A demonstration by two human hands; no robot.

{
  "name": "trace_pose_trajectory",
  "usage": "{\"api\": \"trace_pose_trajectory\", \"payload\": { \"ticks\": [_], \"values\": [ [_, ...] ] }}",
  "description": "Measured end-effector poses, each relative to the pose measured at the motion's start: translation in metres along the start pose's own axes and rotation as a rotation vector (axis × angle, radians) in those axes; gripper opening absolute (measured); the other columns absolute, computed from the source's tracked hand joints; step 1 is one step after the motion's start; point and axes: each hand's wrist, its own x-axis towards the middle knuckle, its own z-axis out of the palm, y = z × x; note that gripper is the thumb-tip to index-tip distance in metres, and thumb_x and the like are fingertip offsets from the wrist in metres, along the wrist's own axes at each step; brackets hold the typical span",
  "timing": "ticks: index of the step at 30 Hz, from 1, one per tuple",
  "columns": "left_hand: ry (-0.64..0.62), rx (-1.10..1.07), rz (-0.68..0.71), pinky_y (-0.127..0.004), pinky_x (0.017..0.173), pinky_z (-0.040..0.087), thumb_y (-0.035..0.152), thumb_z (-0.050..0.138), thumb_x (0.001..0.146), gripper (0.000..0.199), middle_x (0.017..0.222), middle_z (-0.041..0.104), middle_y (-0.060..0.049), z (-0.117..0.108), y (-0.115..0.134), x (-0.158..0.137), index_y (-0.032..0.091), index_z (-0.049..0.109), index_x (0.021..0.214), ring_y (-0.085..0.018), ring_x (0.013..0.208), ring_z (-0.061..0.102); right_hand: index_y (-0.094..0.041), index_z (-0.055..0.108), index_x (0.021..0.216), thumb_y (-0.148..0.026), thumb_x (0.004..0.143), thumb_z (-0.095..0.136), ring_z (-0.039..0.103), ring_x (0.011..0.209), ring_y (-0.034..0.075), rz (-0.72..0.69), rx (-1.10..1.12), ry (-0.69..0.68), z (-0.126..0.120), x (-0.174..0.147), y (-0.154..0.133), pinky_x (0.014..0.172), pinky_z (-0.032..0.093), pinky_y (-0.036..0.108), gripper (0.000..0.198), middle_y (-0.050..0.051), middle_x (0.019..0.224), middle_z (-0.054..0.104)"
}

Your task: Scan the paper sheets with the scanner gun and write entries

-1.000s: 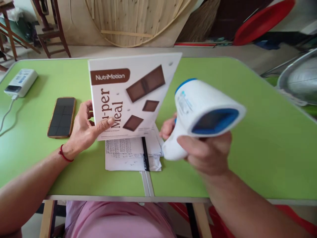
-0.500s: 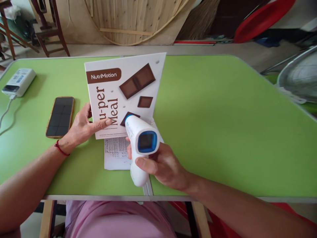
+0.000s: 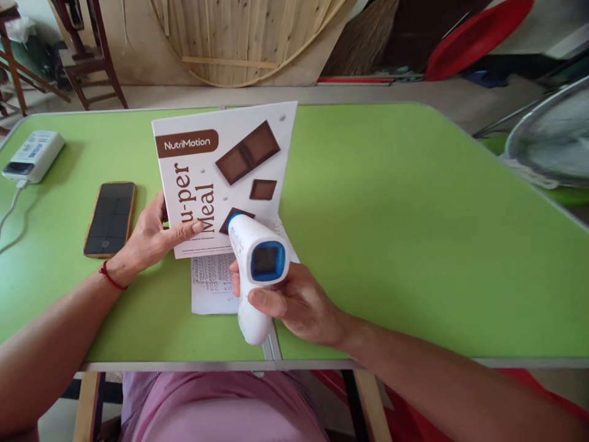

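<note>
My left hand (image 3: 159, 230) grips the lower left edge of a white box (image 3: 193, 123) printed with "NutriMotion" and brown chocolate pieces; its thumb lies on the front and the other fingers are hidden behind. The box is tilted up, facing me. My right hand (image 3: 299, 301) is wrapped round the handle of a white infrared thermometer (image 3: 255, 322) with a blue-framed, dark screen. Its blue-ringed nose points at the box's lower part; I cannot tell whether they touch. Beneath both, a sheet of paper with writing (image 3: 214, 301) lies partly covered on the table.
A smartphone (image 3: 110, 218) with a dark screen lies left of the box on the green table (image 3: 414, 245). Farther left sits a white power bank (image 3: 37, 156) with a cable plugged in. A wooden chair (image 3: 89, 58) and a red round tabletop-like disc (image 3: 478, 37) are beyond the table.
The whole view has shifted slightly, so most things appear a little farther left. Both hands keep their hold on the box and the thermometer, with hardly any change between them.
</note>
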Motion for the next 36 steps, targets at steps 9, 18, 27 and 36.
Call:
{"api": "trace_pose_trajectory", "payload": {
  "ticks": [9, 18, 27, 36],
  "values": [
    [-0.008, -0.011, 0.014, -0.037, 0.077, 0.053, 0.043, 0.080, 0.073, 0.050, 0.108, 0.068, -0.010, 0.0011, 0.0015, 0.0007, 0.016, 0.057, 0.108, -0.026, 0.094, 0.064, -0.020, 0.055, 0.076, -0.055, 0.079, 0.065, 0.053, 0.066, 0.016, 0.008, -0.002, 0.005, -0.0009, -0.0006, 0.0025, 0.059, 0.046, 0.031, 0.037, 0.002, 0.070, 0.055],
    [-0.003, -0.010, 0.005, -0.039, 0.077, 0.053, 0.046, 0.080, 0.072, 0.054, 0.109, 0.068, -0.011, 0.0015, 0.0021, 0.0008, 0.017, 0.057, 0.110, -0.028, 0.094, 0.065, -0.019, 0.055, 0.077, -0.057, 0.080, 0.064, 0.051, 0.064, 0.015, -0.016, -0.010, -0.009, -0.0013, 0.0001, 0.0005, 0.056, 0.045, 0.030, 0.039, 0.002, 0.069, 0.055],
    [-0.014, -0.009, 0.013, -0.041, 0.082, 0.053, 0.042, 0.082, 0.071, 0.053, 0.111, 0.068, -0.010, -0.0007, -0.0019, 0.0016, 0.017, 0.055, 0.109, -0.028, 0.099, 0.064, -0.020, 0.054, 0.075, -0.055, 0.080, 0.066, 0.051, 0.061, 0.013, -0.019, 0.026, -0.008, -0.0012, 0.0012, -0.0004, 0.053, 0.044, 0.028, 0.037, 0.001, 0.068, 0.055],
    [-0.010, -0.026, -0.002, -0.041, 0.084, 0.053, 0.042, 0.083, 0.070, 0.055, 0.114, 0.067, -0.012, -0.0002, -0.0028, 0.0017, 0.016, 0.055, 0.110, -0.029, 0.103, 0.064, -0.020, 0.053, 0.073, -0.056, 0.078, 0.068, 0.049, 0.060, 0.012, 0.002, 0.038, -0.004, -0.0023, 0.0018, -0.0019, 0.053, 0.044, 0.027, 0.039, 0.000, 0.067, 0.053]
  ]
}}
